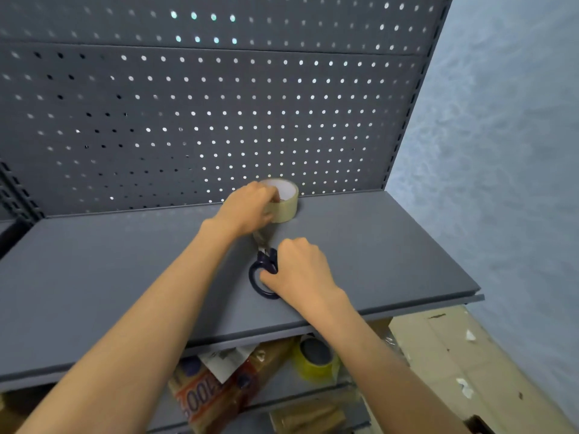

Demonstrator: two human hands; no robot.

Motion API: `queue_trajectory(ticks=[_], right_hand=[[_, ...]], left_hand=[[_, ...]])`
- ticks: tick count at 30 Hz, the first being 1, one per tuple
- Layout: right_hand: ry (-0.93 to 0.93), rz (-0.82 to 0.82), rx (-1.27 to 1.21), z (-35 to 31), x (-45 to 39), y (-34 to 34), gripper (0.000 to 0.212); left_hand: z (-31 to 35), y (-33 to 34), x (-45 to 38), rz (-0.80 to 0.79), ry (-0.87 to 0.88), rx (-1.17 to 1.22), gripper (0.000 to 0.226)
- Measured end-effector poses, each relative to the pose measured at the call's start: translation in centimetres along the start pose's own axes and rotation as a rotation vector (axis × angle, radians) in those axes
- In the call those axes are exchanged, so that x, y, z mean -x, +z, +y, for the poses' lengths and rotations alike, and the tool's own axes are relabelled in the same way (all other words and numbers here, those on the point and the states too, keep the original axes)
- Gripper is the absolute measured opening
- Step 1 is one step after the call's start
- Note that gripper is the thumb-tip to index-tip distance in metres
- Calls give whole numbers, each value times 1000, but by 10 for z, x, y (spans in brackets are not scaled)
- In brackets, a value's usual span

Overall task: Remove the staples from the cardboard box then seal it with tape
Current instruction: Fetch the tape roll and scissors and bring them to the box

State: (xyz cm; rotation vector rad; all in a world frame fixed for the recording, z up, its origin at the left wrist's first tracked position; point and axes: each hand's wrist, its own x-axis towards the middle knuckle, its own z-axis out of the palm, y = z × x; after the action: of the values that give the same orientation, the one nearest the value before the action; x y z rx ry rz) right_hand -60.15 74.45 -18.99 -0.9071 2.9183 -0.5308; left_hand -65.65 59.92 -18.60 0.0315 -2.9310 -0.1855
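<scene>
With our left hand (pixel 247 208) clamped on the tape roll (pixel 283 200) and our right hand (pixel 300 270) curled round the scissors (pixel 264 270), both on the grey shelf (pixel 125 261), we judge the task at tool collection: no cardboard box is visible, so staple removal and sealing remain.

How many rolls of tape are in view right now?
2: a clear roll on the grey shelf under the left hand; a yellow roll below. Others may be hidden.
</scene>
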Motion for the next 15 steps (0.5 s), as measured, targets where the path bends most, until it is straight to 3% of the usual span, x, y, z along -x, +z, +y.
queue_trajectory(ticks=[3,7,15], right_hand=[[-5,-13,-15,2,-1,-1,30],[28,15,-79,13,-2,-2,45],[-74,149,-82,8,-5,-29,44]], left_hand=[[1,2,-2,17,-16,51,23],[-5,-1,2,69,-40,124,20],[-28,-70,27,304,-125,148,14]])
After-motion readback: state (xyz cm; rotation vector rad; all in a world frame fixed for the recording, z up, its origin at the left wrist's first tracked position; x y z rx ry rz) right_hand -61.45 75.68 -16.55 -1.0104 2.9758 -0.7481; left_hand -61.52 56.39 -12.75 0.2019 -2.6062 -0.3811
